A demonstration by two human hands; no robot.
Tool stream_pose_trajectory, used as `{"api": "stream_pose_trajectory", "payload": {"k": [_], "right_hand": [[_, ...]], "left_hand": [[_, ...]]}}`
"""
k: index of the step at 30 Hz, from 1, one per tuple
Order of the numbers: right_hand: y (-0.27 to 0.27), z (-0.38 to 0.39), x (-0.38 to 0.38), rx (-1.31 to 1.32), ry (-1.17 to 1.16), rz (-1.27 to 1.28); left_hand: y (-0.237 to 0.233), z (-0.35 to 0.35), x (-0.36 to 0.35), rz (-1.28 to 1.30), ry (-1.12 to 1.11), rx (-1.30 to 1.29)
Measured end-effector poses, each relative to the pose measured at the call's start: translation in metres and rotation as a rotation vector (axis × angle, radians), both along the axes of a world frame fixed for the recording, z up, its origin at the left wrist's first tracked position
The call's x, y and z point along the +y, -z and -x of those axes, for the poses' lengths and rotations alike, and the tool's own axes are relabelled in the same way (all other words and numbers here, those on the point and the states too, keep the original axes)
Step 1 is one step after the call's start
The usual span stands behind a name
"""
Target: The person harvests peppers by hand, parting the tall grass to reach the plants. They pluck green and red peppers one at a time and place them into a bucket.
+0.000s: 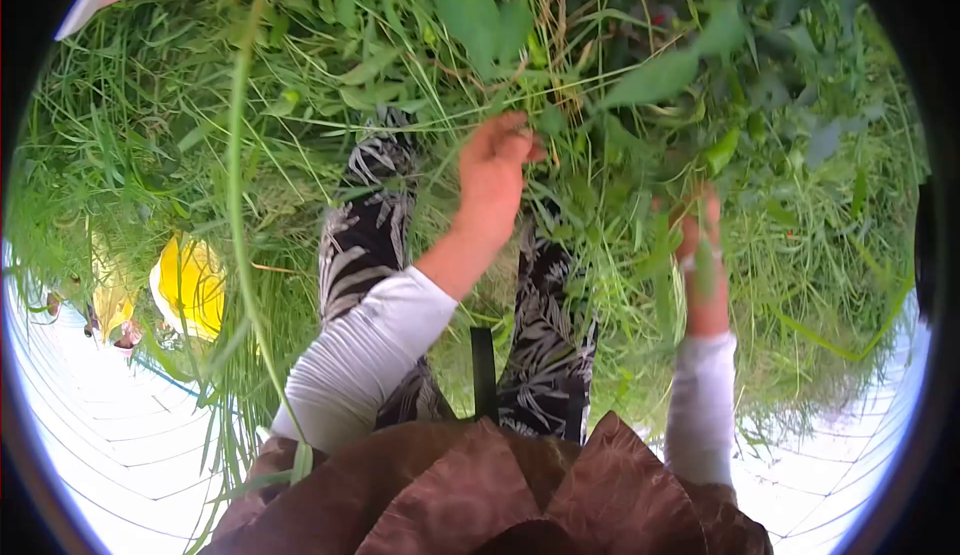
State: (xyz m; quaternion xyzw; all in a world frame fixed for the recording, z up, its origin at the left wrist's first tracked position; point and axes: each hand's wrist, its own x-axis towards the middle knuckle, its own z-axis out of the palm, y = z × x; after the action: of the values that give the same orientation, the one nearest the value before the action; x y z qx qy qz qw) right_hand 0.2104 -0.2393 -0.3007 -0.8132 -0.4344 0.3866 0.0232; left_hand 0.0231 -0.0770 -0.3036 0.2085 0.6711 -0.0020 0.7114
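Note:
My left hand (493,160) reaches into tall green plants, thumb and fingers pinched together among thin stems. Whatever lies between those fingertips is too small to make out. Long grass blades (440,127) cross close beside it. Farther right, my right hand (697,220) is raised among leaves with a pale band at its wrist. A blurred leaf (705,270) overlaps that wrist, and foliage partly hides the fingers. Broad leaves (655,77) hang above and between both hands, close to the camera. Dry, straw-coloured stalks (556,30) stand just beyond my left hand.
My legs in patterned trousers (365,225) stand in the grass, a black strap (483,370) hanging between them. A yellow and white rounded object (190,285) lies at the left, near another yellowish item (112,300). One long stem (238,145) arches across the left side.

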Motion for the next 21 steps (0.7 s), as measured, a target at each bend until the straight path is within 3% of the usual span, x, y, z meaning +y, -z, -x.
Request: {"api": "stream_pose_trajectory", "payload": {"k": [1, 3, 5, 9, 11, 12, 14, 15, 19, 20, 21], "right_hand": [[-0.012, 0.013, 0.017, -0.106, -0.228, -0.161], [-0.030, 0.038, 0.060, 0.300, 0.071, -0.043], [-0.021, 0.053, 0.119, 0.408, 0.075, -0.274], [0.108, 0.057, 0.170, 0.267, 0.488, -0.384], [0.098, 0.037, 0.232, 0.269, 0.227, -0.700], [0.132, 0.026, 0.259, 0.273, 0.222, -0.707], [0.204, 0.000, 0.302, 0.864, -0.750, -0.439], [0.173, 0.005, 0.312, 0.858, -0.748, -0.440], [0.140, -0.179, 0.390, 0.763, -0.467, -0.258], [0.084, -0.139, 0.398, 0.736, -0.395, -0.215], [0.074, -0.132, 0.392, 0.723, -0.401, -0.217]], "left_hand": [[-0.001, -0.001, 0.002, 0.007, -0.059, 0.002], [-0.001, 0.000, 0.001, 0.048, -0.130, 0.030], [-0.001, 0.005, 0.001, 0.045, -0.147, 0.006], [0.003, 0.007, 0.006, 0.093, -0.144, 0.016], [0.008, 0.011, 0.002, 0.093, -0.177, 0.004], [0.010, 0.011, 0.004, 0.085, -0.182, 0.004], [0.007, 0.012, 0.005, 0.146, -0.193, -0.011], [0.005, 0.011, 0.007, 0.143, -0.205, -0.001], [0.006, 0.012, 0.011, 0.131, -0.214, -0.036], [0.005, 0.013, 0.012, 0.132, -0.231, -0.036], [0.006, 0.014, 0.014, 0.132, -0.248, -0.036]]}}
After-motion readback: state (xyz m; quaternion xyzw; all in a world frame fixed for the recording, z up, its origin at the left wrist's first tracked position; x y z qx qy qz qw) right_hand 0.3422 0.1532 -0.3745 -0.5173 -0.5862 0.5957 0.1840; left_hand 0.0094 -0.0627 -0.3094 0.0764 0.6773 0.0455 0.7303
